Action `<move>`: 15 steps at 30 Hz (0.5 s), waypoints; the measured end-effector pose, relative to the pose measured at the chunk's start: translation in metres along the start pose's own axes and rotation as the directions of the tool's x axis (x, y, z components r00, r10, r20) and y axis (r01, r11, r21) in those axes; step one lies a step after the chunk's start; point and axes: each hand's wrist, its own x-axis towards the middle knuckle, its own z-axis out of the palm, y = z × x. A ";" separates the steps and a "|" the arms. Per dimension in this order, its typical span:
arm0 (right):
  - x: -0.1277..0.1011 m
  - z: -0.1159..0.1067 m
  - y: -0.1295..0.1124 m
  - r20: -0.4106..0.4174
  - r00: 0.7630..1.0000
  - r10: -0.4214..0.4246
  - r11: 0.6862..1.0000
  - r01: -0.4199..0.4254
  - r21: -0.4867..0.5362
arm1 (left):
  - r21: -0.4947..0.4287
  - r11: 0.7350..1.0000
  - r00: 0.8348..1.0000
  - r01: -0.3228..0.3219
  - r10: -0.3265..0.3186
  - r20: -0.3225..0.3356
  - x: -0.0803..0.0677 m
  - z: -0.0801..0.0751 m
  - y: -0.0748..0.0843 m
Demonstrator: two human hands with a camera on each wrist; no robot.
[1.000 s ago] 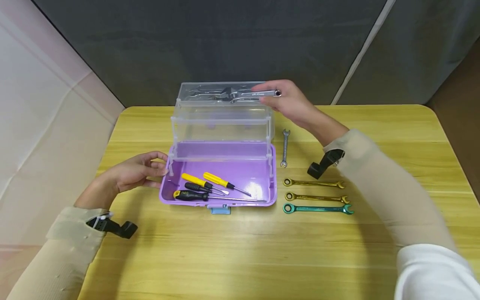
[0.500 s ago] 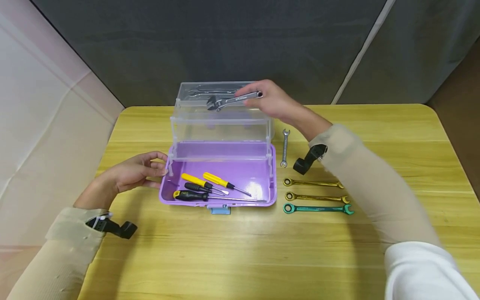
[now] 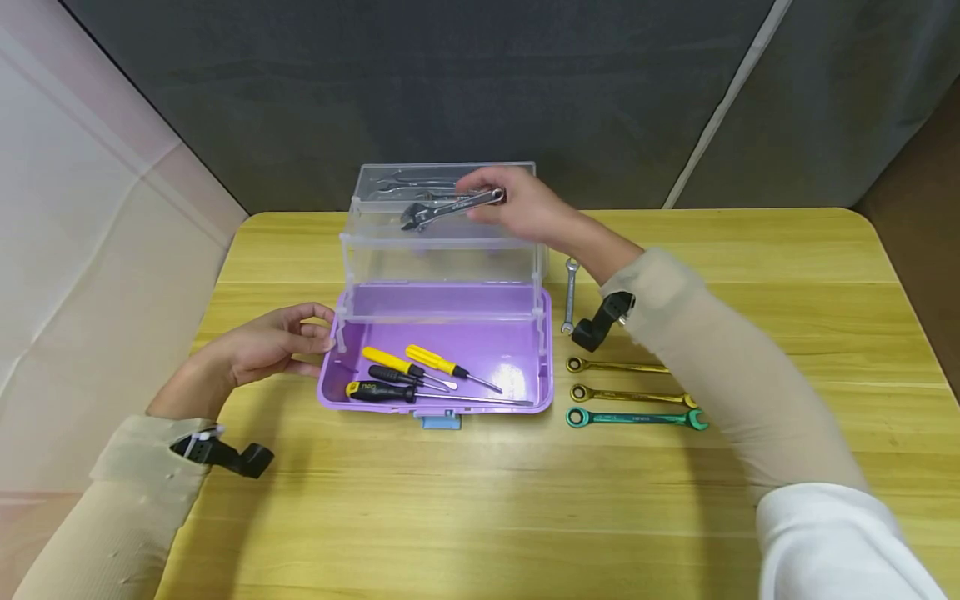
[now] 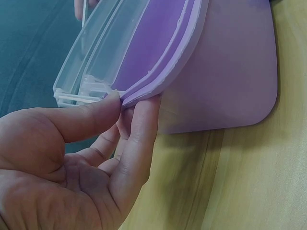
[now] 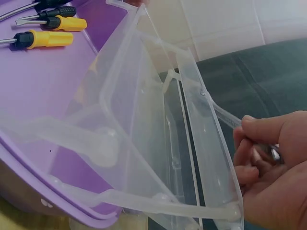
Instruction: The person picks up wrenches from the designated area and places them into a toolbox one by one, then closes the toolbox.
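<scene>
Since a second ago, right hand point(image 3: 525, 204) has carried the adjustable wrench point(image 3: 448, 207) leftward over the clear tray point(image 3: 442, 250); fingers pinch its handle, long axis crosswise, head pointing left. Left hand point(image 3: 273, 346) grips the purple toolbox point(image 3: 517, 392) corner.

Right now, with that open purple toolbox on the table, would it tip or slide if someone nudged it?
The toolbox probably slides easily: thin plastic on a smooth table. Its raised clear trays make it look top-heavy, so tipping backward seems possible. The left hand gripping its corner likely steadies it.
</scene>
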 end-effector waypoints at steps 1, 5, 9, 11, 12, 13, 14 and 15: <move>-0.001 0.000 0.000 -0.010 1.000 -0.005 1.000 0.005 0.009 | 0.000 1.000 1.000 0.001 -0.001 0.000 0.000 0.000 0.000; -0.004 -0.001 0.001 -0.035 0.999 0.012 0.997 -0.009 0.076 | 0.000 1.000 1.000 0.006 -0.006 -0.002 -0.001 0.000 0.000; -0.006 -0.003 0.002 -0.032 0.999 0.040 0.991 -0.035 0.132 | 0.001 1.000 1.000 0.007 -0.007 -0.001 -0.001 0.000 0.000; -0.007 -0.004 0.003 -0.032 0.999 0.043 0.992 -0.038 0.120 | -0.001 1.000 1.000 0.008 -0.008 0.000 -0.002 0.000 0.000; -0.007 -0.004 0.003 -0.034 0.999 0.042 0.994 -0.038 0.099 | -0.001 1.000 1.000 0.007 -0.007 0.001 -0.002 0.000 0.000; -0.008 -0.004 0.003 -0.039 0.999 0.038 0.996 -0.035 0.076 | -0.002 1.000 1.000 0.006 -0.006 0.002 -0.002 0.000 0.000; -0.008 -0.005 0.004 -0.045 0.999 0.029 0.999 -0.027 0.043 | -0.001 1.000 1.000 0.006 -0.006 0.001 -0.002 0.000 0.001; -0.008 -0.005 0.004 -0.052 0.998 0.018 1.000 -0.017 0.010 | -0.002 1.000 1.000 0.006 -0.006 0.003 -0.002 0.000 0.001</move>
